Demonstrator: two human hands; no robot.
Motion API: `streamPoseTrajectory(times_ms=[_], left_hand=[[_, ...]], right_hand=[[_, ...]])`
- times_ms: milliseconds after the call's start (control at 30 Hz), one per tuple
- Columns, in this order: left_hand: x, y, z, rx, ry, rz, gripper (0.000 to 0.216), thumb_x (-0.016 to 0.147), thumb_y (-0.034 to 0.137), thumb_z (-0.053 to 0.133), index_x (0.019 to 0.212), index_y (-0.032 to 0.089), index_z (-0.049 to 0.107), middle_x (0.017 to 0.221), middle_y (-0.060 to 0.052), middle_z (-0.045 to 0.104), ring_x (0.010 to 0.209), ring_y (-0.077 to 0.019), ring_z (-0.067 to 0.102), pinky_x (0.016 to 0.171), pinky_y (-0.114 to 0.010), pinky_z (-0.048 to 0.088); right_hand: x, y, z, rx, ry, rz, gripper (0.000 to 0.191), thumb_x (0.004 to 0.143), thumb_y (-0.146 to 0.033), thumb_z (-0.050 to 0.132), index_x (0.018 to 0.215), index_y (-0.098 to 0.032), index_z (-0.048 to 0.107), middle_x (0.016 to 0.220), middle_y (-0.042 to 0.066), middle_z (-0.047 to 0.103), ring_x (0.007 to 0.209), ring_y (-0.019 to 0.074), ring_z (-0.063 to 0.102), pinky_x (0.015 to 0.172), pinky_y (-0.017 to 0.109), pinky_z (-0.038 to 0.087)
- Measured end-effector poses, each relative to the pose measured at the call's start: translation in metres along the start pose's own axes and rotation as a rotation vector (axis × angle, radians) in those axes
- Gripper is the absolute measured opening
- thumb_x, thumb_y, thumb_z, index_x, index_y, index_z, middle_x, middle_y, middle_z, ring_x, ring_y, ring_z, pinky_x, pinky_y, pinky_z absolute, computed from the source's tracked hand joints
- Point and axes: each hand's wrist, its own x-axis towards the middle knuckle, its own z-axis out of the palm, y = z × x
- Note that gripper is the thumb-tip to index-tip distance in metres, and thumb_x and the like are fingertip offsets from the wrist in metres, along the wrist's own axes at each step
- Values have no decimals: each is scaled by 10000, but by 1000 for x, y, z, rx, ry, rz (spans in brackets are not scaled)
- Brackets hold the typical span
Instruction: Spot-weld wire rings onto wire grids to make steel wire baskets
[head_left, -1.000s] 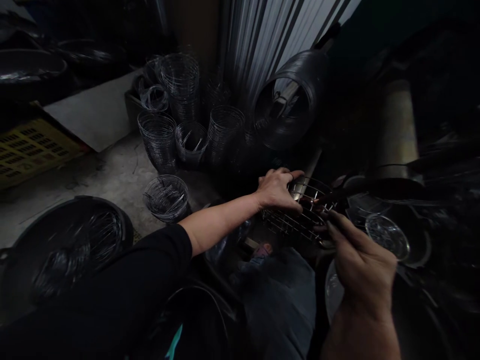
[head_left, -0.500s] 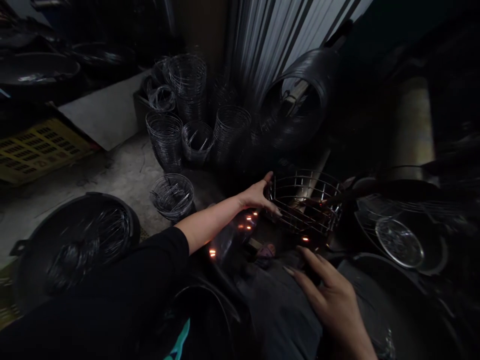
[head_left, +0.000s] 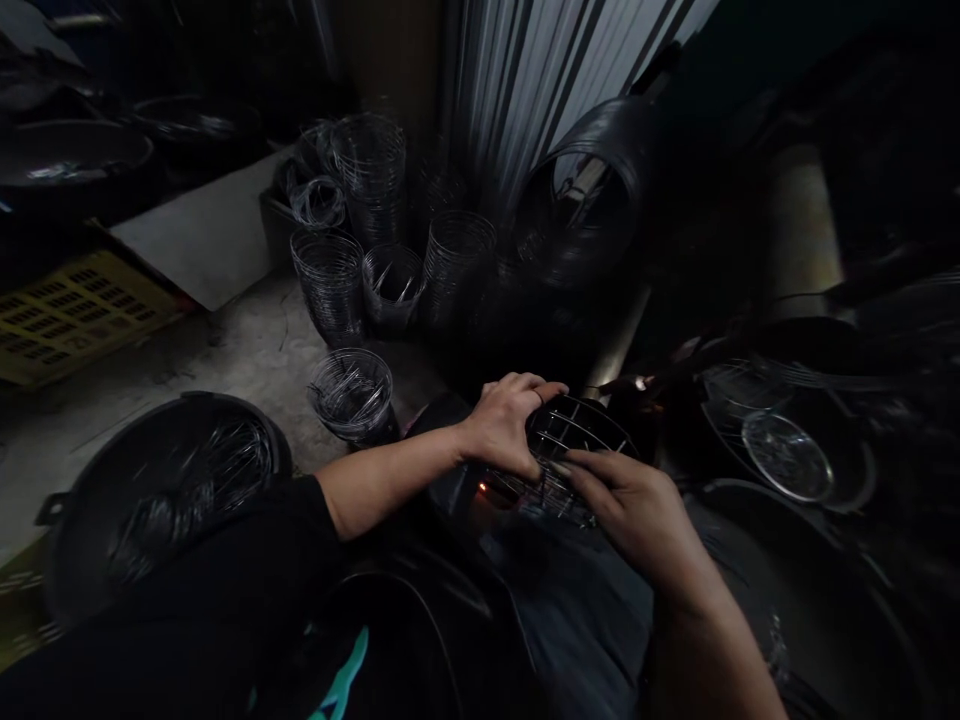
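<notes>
Over my lap sits a wire basket (head_left: 581, 425) made of curved rings and cross wires. My left hand (head_left: 506, 420) is wrapped round its left side, thumb and fingers gripping the wires. From the right, my right hand (head_left: 626, 495) reaches in with thumb and fingertips pinched together at the basket's near wires; what lies between those fingertips is too dark to make out. A small orange glow (head_left: 482, 487) shows below my left hand. Behind the basket a rod-like tool (head_left: 637, 383) points in from the right.
Stacks of wire rings (head_left: 328, 285) stand on the floor, with a bucket of short wires (head_left: 352, 395) nearer me. A black tub (head_left: 169, 490) lies left, a large basin (head_left: 802, 590) right. A wire coil (head_left: 585, 190) leans near the corrugated wall. A yellow crate (head_left: 86, 310) is far left.
The wire basket has come toward me and tilted, held by my left hand. My right hand has moved up and inward to the basket. The several sparks have shrunk to one small glow.
</notes>
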Motion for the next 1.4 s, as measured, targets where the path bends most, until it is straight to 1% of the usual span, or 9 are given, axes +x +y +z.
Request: streamPoseTrajectory(times_ms=[100,167,367,467,800,1000,1267,1333,1400], left_hand=[[3,6,4,32,6,-27,1012,380,444,827,1309,233,485,1223,-97,538,1126,-313,499,979,-522,404],[8,7,6,25,10,-23,1004,390,458,816,1307,215,489,1221,-102,539,1126,-304,501,982,-511,409],[29,10,11,11,1,-28,1007,389,443,819,1313,230,481,1223,-90,534,1137,-305,496,990,-509,418],[42,13,13,2,3,-39,1003,390,423,820,1313,230,478,1230,-86,523,1158,-311,484,1001,-506,416],[74,8,17,9,37,-89,984,406,405,809,1316,236,477,1226,-71,520,1177,-307,474,993,-491,426],[78,5,19,-6,15,-105,949,407,388,805,1293,237,500,1206,-49,532,1151,-279,501,977,-450,454],[100,7,18,56,27,-172,926,447,410,785,1306,231,492,1211,-71,543,1150,-292,501,966,-438,459],[102,6,18,39,15,-172,918,441,401,789,1296,232,500,1210,-71,547,1143,-286,505,965,-432,460],[105,6,18,31,17,-173,912,447,405,787,1295,239,499,1225,-67,542,1160,-285,497,988,-441,444]], right_hand=[[-7,7,7,-344,5,-78,288,867,-245,504,1049,-175,716,882,86,730,772,234,661,672,337,529],[-12,13,10,-433,25,-139,310,863,-203,497,1094,-146,695,890,94,729,779,244,642,697,356,522],[-13,35,9,-296,268,-250,255,902,-171,480,1011,-148,710,828,67,731,727,188,657,779,333,521],[-6,43,3,-262,327,-279,224,898,-156,504,989,-153,708,810,54,729,677,161,647,766,308,520],[21,67,-10,-278,359,-262,205,907,-220,531,951,-157,722,777,41,721,663,156,628,654,269,501],[22,69,-6,-231,367,-235,213,903,-248,546,938,-148,730,788,55,722,663,162,626,645,277,492],[43,85,-8,-266,444,-182,225,895,-300,561,916,-176,748,819,56,738,695,179,659,663,285,503],[40,83,-8,-207,474,-120,235,890,-315,570,974,-180,743,857,63,738,708,180,665,700,297,511],[32,78,-8,-101,570,9,252,875,-327,598,1039,-189,730,908,67,735,762,188,676,745,307,516]])
